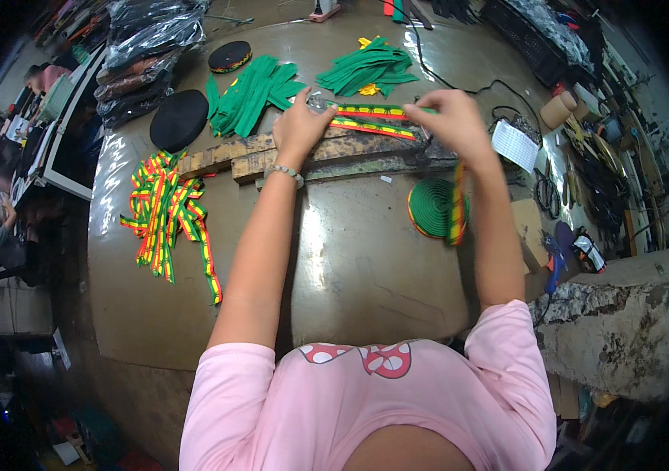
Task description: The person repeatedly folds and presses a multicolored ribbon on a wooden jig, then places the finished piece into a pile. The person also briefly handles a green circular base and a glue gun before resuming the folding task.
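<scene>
Green, yellow and red striped ribbon (373, 111) stretches between my hands above a wooden bar (334, 149). My left hand (297, 129) is closed at the ribbon's left end. A small shiny thing (317, 103) shows between its thumb and forefinger, too small to name. Fingers of my right hand (452, 118) pinch the ribbon's right end. A second striped strip (373, 128) lies just below, along the bar. Under my right wrist sits a coiled ribbon roll (431, 206), with a blurred loose length (457, 206) hanging over its right side.
Striped ribbon pieces (163, 208) are heaped at the left. Farther back lie two green strip piles (249, 94) (370, 67) and a black disc (180, 120). Scissors (546, 194), blue-handled pliers (554, 263) and white paper (515, 145) are at the right. A black cable (428, 69) crosses behind.
</scene>
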`<state>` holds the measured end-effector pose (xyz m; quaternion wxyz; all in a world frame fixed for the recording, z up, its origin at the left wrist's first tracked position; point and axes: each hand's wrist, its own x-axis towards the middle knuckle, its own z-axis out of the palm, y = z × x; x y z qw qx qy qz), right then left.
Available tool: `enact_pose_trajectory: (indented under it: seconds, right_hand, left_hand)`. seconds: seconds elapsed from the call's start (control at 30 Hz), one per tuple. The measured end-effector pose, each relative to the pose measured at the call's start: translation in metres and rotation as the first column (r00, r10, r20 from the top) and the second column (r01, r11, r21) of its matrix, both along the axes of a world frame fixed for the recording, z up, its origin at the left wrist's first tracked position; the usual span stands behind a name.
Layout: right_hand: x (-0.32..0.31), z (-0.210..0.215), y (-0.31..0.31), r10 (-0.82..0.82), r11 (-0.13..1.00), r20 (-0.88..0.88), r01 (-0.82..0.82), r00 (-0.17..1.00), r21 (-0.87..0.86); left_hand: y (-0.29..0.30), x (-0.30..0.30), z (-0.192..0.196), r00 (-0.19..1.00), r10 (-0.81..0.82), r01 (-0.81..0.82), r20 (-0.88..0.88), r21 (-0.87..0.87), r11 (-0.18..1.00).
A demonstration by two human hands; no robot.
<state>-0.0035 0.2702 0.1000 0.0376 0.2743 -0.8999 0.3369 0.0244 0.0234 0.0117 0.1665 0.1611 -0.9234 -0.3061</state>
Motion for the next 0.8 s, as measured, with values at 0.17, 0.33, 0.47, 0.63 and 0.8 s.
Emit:
enact_pose_trajectory:
  seconds: [0.17,0.33,0.47,0.63,0.8]
  right_hand:
    - [-0.012,-0.03,0.055,-0.107,0.971,0.368,0.177,0.924,-0.162]
    - [-0.012,-0.092,0.065,-0.125,0.957,0.416,0.22,0.901,-0.188]
    - [-0.003,-0.08,0.063,-0.244,0.961,0.195,0.264,0.95,-0.081]
    - [0.011,-0.034,0.019,-0.139,0.945,0.118,0.167,0.983,-0.282]
    - [-0.019,-0.053,-0.085,-0.021,0.961,-0.016,0.016,1.0,-0.275]
  left_hand:
    - [-0.002,-0.003,-0.004,1.0,-0.002,0.002,0.005,0.015,1.0]
    - [0.0,0.0,0.0,1.0,0.006,-0.006,-0.005,-0.004,1.0]
    - [0.002,0.003,0.003,1.0,-0.027,0.027,0.005,-0.007,1.0]
    - [-0.008,0.006,-0.001,0.987,-0.148,0.154,-0.066,0.096,0.983]
    - [-0.016,0.009,-0.004,0.975,-0.208,0.217,-0.073,0.157,0.963]
